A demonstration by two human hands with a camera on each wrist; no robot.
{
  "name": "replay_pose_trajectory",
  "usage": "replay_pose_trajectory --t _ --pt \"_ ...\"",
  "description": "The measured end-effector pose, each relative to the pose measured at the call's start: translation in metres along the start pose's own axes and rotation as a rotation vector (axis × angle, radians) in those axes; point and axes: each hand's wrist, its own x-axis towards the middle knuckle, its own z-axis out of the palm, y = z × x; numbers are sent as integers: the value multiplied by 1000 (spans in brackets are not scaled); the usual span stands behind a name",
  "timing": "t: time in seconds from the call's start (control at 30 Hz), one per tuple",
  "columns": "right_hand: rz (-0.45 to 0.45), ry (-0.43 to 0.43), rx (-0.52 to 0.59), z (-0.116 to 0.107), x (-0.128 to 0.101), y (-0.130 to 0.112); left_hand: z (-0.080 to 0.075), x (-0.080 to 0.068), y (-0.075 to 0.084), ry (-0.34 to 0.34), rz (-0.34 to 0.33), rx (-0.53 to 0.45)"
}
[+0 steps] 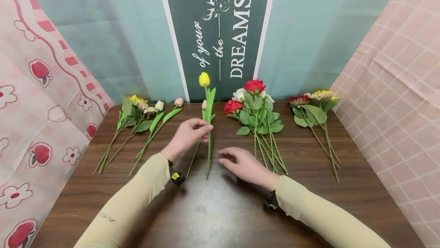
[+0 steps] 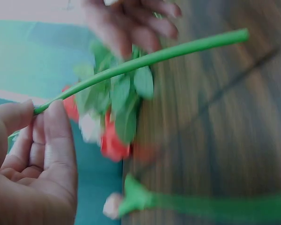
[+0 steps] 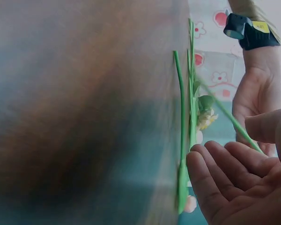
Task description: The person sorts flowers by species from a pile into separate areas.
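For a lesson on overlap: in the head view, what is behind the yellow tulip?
A pink tulip and the lettered curtain. The pink tulip's bud and lower stem show; the left hand and the yellow tulip cover its middle.

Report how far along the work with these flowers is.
Seemingly done: the roses lie bunched together, and red and yellow flowers form a group at the right. In hand: the left hand pinches a yellow tulip near a lone pink tulip; the right hand holds nothing. Probably left: the mixed group at the left, where a white tulip and second pink tulip lie beside a yellow flower.
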Motion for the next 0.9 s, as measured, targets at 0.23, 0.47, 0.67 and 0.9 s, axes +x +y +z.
replay_pose_trajectory --t 0.23,0.47,0.67,0.9 --pt "80 38 179 0 -16 11 41 -2 -3 -43 90 -136" --pt "110 48 355 -1 -21 19 54 -2 -2 -75 109 -157" --pt "132 60 362 0 -20 19 57 -2 -3 -71 86 -162" --pt "110 60 290 2 -20 17 58 -4 -12 -72 19 -172"
